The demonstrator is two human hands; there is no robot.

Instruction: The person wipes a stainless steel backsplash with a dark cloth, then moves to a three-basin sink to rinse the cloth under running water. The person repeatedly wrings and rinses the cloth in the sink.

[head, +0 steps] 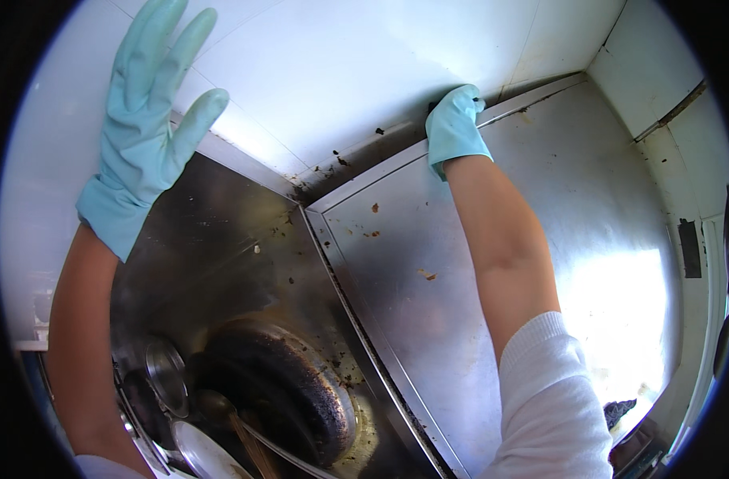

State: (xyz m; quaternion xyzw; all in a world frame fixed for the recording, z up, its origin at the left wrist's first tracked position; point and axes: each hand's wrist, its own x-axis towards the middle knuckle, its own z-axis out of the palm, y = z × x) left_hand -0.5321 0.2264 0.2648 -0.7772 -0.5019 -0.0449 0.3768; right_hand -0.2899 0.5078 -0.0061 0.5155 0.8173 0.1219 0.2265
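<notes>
My left hand (146,120), in a light blue rubber glove, is raised with its fingers apart in front of the white wall panel (340,60). It holds nothing. My right hand (457,123), gloved alike, is closed at the gap between the wall and the back edge of the stainless steel counter (412,251). A small dark piece shows at its fingers, too little to name. Brown and black bits of grime lie along the gap and on the counter. The dark steel stove top (221,239) is below my left hand.
A sooty round wok burner (316,383) is at the bottom centre. Beside it are a metal ladle (215,404), a steel bowl (167,374) and a white plate (203,452). A raised metal seam parts stove and counter. A dark cloth (619,412) lies at the lower right.
</notes>
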